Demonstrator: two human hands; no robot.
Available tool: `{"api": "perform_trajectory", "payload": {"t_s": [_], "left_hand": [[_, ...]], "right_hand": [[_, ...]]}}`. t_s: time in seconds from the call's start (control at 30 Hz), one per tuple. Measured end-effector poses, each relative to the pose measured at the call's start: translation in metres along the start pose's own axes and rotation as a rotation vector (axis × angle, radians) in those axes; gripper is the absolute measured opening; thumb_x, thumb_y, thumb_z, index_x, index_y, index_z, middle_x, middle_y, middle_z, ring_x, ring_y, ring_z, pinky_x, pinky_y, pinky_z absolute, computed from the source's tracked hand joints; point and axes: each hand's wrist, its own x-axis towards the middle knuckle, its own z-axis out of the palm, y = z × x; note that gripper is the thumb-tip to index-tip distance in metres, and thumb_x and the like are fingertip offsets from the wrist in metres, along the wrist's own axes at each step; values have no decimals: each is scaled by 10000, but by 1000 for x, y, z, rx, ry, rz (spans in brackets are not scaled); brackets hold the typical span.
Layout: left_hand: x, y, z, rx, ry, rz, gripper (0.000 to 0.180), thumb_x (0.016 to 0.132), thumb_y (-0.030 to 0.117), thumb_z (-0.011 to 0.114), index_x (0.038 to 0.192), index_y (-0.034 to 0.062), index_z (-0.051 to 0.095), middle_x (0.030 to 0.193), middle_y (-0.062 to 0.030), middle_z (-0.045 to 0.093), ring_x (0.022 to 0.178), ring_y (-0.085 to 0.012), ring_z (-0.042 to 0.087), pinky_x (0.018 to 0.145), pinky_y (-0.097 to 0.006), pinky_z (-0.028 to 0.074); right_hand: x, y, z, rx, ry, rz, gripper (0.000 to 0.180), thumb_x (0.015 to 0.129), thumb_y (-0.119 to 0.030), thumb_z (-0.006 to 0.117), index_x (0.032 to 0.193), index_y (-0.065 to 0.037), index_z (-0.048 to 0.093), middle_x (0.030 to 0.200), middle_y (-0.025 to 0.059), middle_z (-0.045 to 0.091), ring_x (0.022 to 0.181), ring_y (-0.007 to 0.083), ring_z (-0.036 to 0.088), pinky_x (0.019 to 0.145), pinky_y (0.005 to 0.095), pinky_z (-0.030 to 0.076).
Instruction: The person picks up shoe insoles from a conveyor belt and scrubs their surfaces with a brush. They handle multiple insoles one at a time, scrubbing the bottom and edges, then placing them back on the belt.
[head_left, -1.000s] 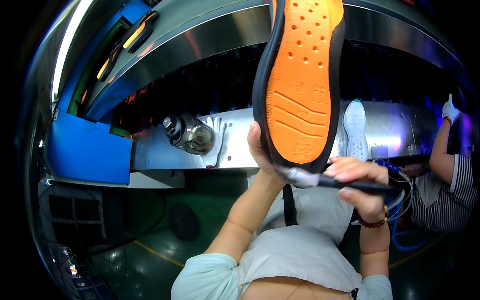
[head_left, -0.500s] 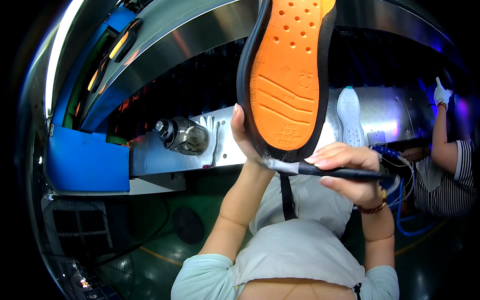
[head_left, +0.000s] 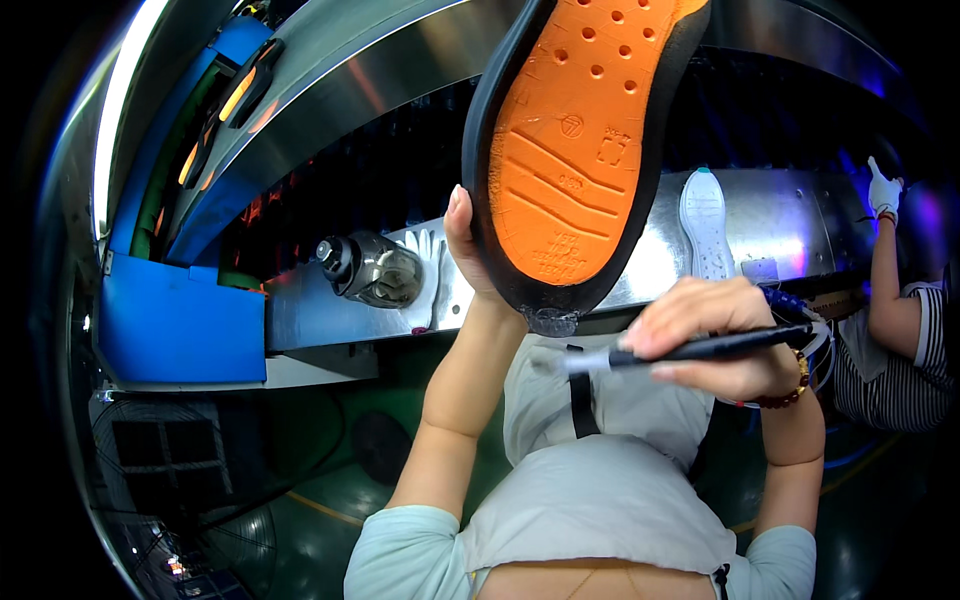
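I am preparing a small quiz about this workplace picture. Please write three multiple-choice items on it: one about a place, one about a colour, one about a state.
1. Where does the white insole lie?
A. on the metal shelf behind the hands
B. on the floor
C. in the right hand

2. What colour is the inner face of the shoe sole?
A. green
B. orange
C. white

3. How does the right hand hold the black brush?
A. open palm under it
B. fingers closed around its handle
C. not touching it

Answers:
1 A, it rests flat on the metal shelf, right of the sole.
2 B, orange inside a black rim.
3 B, the fingers wrap the handle, bristles pointing toward the sole's lower end, while the left hand holds up the sole.
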Motion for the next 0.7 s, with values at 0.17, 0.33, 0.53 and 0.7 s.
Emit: {"api": "perform_trajectory", "payload": {"t_s": [0.17,0.33,0.53,0.7], "left_hand": [[7,4,-9,-144,-197,-132,601,872,494,370,1234,18,430,1222,-186,481,1052,-310,533,874,-427,462],[9,6,2,-70,-266,-355,503,886,392,393,1199,7,479,1169,-173,540,1025,-297,556,900,-409,443],[2,10,26,377,122,-835,461,801,281,560,1119,-46,492,1017,-205,576,873,-241,606,778,-332,513],[-5,8,27,349,237,-966,476,801,293,576,1121,-49,493,986,-187,593,802,-209,620,697,-295,531]], "right_hand": [[4,3,-3,46,249,127,159,687,18,678,844,15,652,837,125,657,820,211,636,749,301,501],[9,-2,-8,-2,-135,-86,160,691,-22,696,847,-23,663,846,108,666,811,207,634,740,292,491],[16,-5,-27,-210,-340,9,131,711,-36,663,841,-43,653,870,90,668,788,224,649,659,281,516],[10,0,-36,-150,-308,115,150,728,-52,650,870,-7,635,883,116,658,809,234,640,712,294,507]]}}
